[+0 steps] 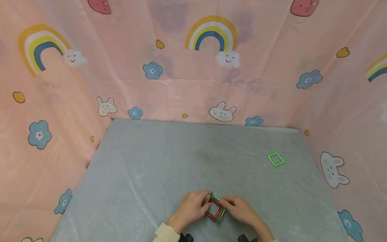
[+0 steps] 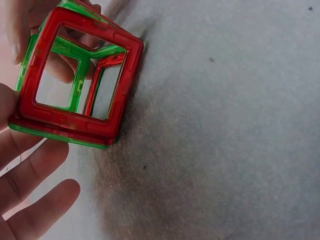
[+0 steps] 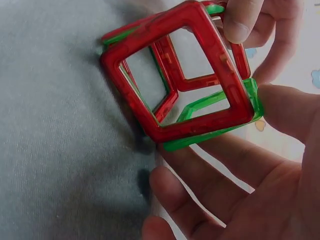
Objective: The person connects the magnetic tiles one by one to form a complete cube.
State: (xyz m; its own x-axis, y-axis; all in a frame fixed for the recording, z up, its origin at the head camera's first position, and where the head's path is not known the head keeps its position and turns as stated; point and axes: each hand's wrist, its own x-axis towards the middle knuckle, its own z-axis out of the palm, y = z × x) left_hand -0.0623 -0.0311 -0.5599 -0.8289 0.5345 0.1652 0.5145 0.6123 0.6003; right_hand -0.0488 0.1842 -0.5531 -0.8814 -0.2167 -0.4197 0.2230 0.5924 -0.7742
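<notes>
A small box-shaped frame of red and green magnetic tiles (image 1: 213,218) stands on the grey cloth near its front edge. Its square tiles have hollow middles; a red one (image 2: 75,119) faces the left wrist camera, with green ones behind and beneath it. My left hand (image 1: 191,206) grips the box from the left, thumb and forefinger on its edge. From the right, my right hand (image 1: 241,209) pinches a green-edged side; in the right wrist view its thumb presses the green tile (image 3: 254,97) while the other fingers (image 3: 195,180) spread below.
A single green square tile (image 1: 280,163) lies flat on the grey cloth (image 1: 169,158) toward the back right. A pink printed curtain (image 1: 181,90) hangs behind and at both sides of the table.
</notes>
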